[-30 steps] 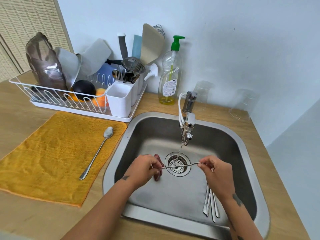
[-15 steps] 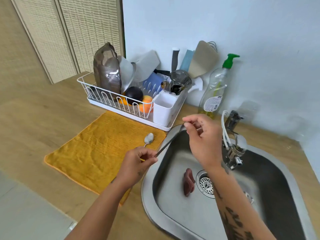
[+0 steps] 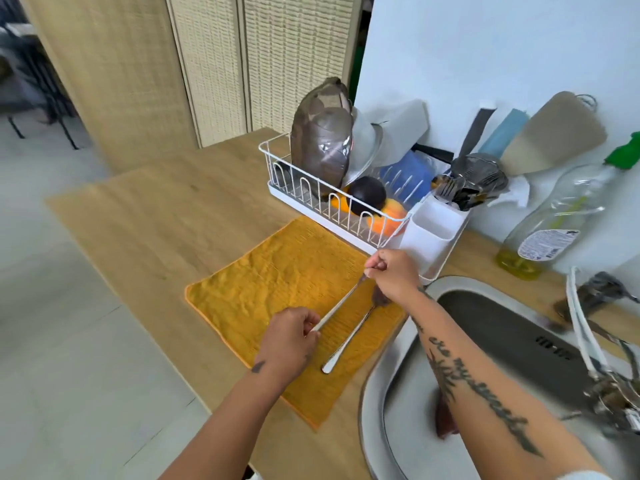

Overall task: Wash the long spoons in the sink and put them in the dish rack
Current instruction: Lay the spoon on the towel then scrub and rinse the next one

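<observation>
Over the yellow cloth (image 3: 263, 282) we held one long spoon (image 3: 337, 305) by its ends, left hand (image 3: 289, 337) pinching the handle tip, right hand (image 3: 394, 275) the bowl end. It looked light, stiff and, we judged, wet-slick; a pinch mid-handle would hold surer.

The dish towel (image 3: 270, 282) is mustard yellow with an orange hem, on a pale wood-grain counter (image 3: 166, 216). The held long spoon (image 3: 341, 304) and the second long spoon (image 3: 349, 336) are shiny silver. The dish rack (image 3: 304, 213) is white wire, its cutlery caddy (image 3: 429, 230) plain white. Inside it are a smoky brown bowl (image 3: 322, 140), a black ball (image 3: 367, 195) and orange pieces (image 3: 389, 216). The sink (image 3: 381, 375) is grey steel. The soap bottle (image 3: 561, 216) is clear with yellow liquid and a green pump (image 3: 627, 154). Black script and leaf tattoos mark the right forearm (image 3: 478, 382)
</observation>
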